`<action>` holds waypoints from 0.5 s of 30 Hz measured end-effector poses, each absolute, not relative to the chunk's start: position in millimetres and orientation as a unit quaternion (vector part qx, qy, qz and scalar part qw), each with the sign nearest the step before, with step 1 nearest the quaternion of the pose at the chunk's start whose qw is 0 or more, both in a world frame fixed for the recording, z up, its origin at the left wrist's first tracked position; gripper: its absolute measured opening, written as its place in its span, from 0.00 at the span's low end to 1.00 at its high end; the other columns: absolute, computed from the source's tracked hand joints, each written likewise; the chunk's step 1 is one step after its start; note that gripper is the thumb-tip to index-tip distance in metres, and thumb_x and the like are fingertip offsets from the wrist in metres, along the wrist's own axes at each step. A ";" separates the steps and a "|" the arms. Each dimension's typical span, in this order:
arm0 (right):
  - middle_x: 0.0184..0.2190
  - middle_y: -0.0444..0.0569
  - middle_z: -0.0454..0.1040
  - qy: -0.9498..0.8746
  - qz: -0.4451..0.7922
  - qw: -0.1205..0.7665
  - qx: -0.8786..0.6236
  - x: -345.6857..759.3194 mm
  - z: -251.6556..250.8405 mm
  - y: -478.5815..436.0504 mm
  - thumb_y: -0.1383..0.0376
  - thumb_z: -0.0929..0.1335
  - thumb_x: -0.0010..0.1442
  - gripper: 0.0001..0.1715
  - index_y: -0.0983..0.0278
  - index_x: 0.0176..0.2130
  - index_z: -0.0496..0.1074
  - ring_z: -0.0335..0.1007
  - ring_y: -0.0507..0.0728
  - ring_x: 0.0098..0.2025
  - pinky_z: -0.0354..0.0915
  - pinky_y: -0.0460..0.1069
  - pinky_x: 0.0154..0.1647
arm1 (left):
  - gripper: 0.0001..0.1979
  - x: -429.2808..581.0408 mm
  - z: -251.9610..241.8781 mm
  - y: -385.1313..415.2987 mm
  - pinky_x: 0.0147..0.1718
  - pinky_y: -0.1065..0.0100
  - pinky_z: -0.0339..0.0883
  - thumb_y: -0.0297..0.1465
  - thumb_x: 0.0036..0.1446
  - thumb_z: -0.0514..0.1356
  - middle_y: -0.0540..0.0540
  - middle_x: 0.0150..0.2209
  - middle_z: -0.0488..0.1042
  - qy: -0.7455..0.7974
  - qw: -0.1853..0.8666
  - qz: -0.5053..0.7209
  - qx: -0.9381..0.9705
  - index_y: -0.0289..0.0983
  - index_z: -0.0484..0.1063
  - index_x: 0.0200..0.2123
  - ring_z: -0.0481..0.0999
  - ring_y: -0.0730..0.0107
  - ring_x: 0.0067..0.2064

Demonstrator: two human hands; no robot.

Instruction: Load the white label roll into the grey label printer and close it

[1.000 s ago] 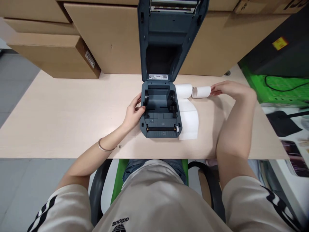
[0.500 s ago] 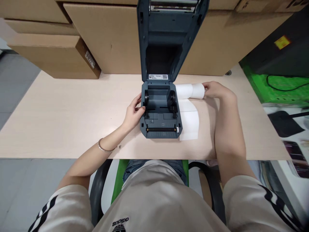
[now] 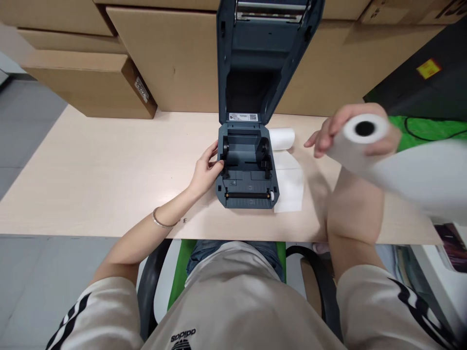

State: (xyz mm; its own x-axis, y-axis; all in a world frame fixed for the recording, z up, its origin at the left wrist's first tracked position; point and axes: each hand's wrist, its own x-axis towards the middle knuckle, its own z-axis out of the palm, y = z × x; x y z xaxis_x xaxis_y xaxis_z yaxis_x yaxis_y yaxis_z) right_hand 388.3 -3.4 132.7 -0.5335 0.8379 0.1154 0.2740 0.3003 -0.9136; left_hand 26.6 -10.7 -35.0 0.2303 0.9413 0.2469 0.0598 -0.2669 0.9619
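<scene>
A dark grey label printer (image 3: 248,189) stands on the table with its lid (image 3: 251,92) raised, and its roll bay looks bare between two black holders. My left hand (image 3: 205,172) is closed on the printer's left side, thumb over the rim. Above the table to the right, my right hand (image 3: 337,124) grips a white paper roll (image 3: 349,156) with a dark hollow core facing up. A loose paper tail, blurred, sweeps off to the right from it. Against the printer's right side lies a second white paper roll (image 3: 282,138), its unrolled strip (image 3: 289,184) flat on the table.
Large cardboard boxes (image 3: 168,63) line the table's back edge, with a smaller box (image 3: 87,85) at the back left. A black case (image 3: 408,92) and a green surface (image 3: 404,131) lie at the far right. Table surface (image 3: 109,180) extends left of the printer.
My right hand has lifted one of the two paper rolls off the table and carried it up and right, its tail swinging out. My left hand stays on the printer.
</scene>
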 end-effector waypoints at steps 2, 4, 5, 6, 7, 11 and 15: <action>0.31 0.47 0.82 -0.764 0.476 0.285 -0.329 365.7 126.6 1.6 0.25 0.76 0.36 0.44 0.56 0.35 0.74 0.80 0.60 0.30 0.80 0.62 0.43 | 0.33 26.6 -35.6 -9.8 0.60 0.54 0.78 0.44 0.64 0.65 0.42 0.72 0.69 0.391 0.462 0.481 0.634 0.47 0.66 0.70 0.68 0.48 0.74; 0.39 0.50 0.84 -0.798 0.454 0.231 -0.322 338.6 119.2 7.5 0.33 0.77 0.46 0.37 0.58 0.40 0.77 0.82 0.61 0.38 0.79 0.61 0.48 | 0.33 27.0 -35.8 -9.3 0.59 0.54 0.79 0.43 0.64 0.65 0.43 0.72 0.70 0.389 0.464 0.482 0.633 0.47 0.67 0.70 0.68 0.49 0.73; 0.43 0.51 0.84 -0.820 0.420 0.198 -0.334 324.5 115.1 10.4 0.40 0.77 0.51 0.31 0.58 0.43 0.79 0.82 0.62 0.43 0.78 0.60 0.51 | 0.32 27.3 -35.7 -9.2 0.59 0.54 0.79 0.43 0.63 0.65 0.43 0.71 0.70 0.389 0.464 0.483 0.632 0.47 0.67 0.69 0.69 0.49 0.73; 0.46 0.51 0.85 -0.839 0.378 0.172 -0.351 310.8 110.5 13.2 0.45 0.76 0.54 0.25 0.58 0.44 0.80 0.81 0.62 0.45 0.76 0.59 0.53 | 0.33 27.7 -35.3 -9.2 0.59 0.54 0.79 0.43 0.63 0.65 0.42 0.71 0.71 0.391 0.462 0.485 0.631 0.46 0.67 0.69 0.69 0.48 0.73; 0.46 0.50 0.85 -0.855 0.335 0.149 -0.366 298.2 105.6 16.0 0.50 0.75 0.56 0.20 0.58 0.44 0.81 0.80 0.62 0.46 0.74 0.60 0.55 | 0.33 28.0 -34.8 -9.3 0.59 0.54 0.79 0.43 0.63 0.65 0.41 0.71 0.71 0.393 0.460 0.487 0.630 0.45 0.67 0.69 0.70 0.48 0.72; 0.36 0.49 0.85 -0.891 0.217 0.068 -0.392 264.7 85.7 26.1 0.62 0.72 0.54 0.11 0.58 0.38 0.82 0.76 0.64 0.41 0.62 0.66 0.61 | 0.36 28.6 -32.3 -10.1 0.65 0.50 0.74 0.45 0.61 0.67 0.37 0.70 0.71 0.412 0.446 0.485 0.630 0.41 0.67 0.69 0.71 0.45 0.71; 0.29 0.54 0.81 -0.914 0.074 -0.021 -0.398 254.5 71.3 32.6 0.66 0.67 0.58 0.11 0.62 0.32 0.81 0.70 0.62 0.34 0.60 0.65 0.57 | 0.35 27.0 -34.6 -9.1 0.65 0.49 0.73 0.45 0.61 0.66 0.37 0.71 0.70 0.423 0.452 0.475 0.625 0.42 0.66 0.69 0.72 0.45 0.70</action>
State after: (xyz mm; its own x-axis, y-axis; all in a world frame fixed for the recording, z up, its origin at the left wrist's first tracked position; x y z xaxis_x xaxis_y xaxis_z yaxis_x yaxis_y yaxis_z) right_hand 254.5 32.6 71.3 -0.6824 0.7246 -0.0969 0.7307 0.6723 -0.1183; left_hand 27.0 -9.1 -34.6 0.1900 0.9587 0.2116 0.0986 -0.2331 0.9674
